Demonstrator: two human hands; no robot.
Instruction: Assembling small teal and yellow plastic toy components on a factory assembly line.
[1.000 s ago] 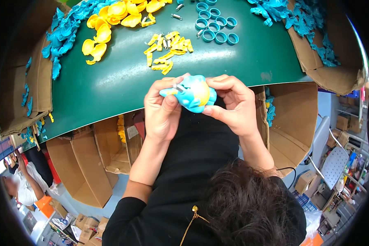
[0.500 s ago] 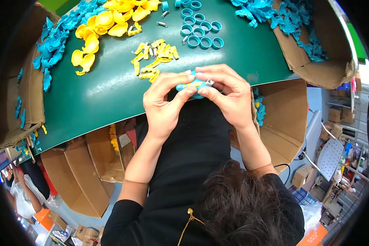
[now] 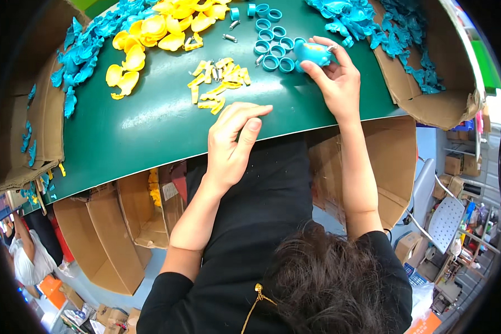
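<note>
Right hand grips a blue toy between thumb and fingers, arm stretched out over the green table; a small metal piece shows at the toy's right end, by the fingers. Left hand is nearer the person's body, holding nothing, fingers extended together, thumb apart, over the table's near edge. Blue rings stand just left of the toy in the right hand; from here I can't tell if toy and rings touch. Just beyond the left hand, a loose heap of small yellow clips, some metal springs farther up from it. Past those, to the left hand's upper left, a pile of yellow shells, with blue pieces heaped along its outer side. More blue pieces lie beyond the right hand, spilling toward a cardboard box at that hand's right. Open cardboard boxes sit below table level, left of the left forearm. Farther off, well left of both hands, another person in a white top.
</note>
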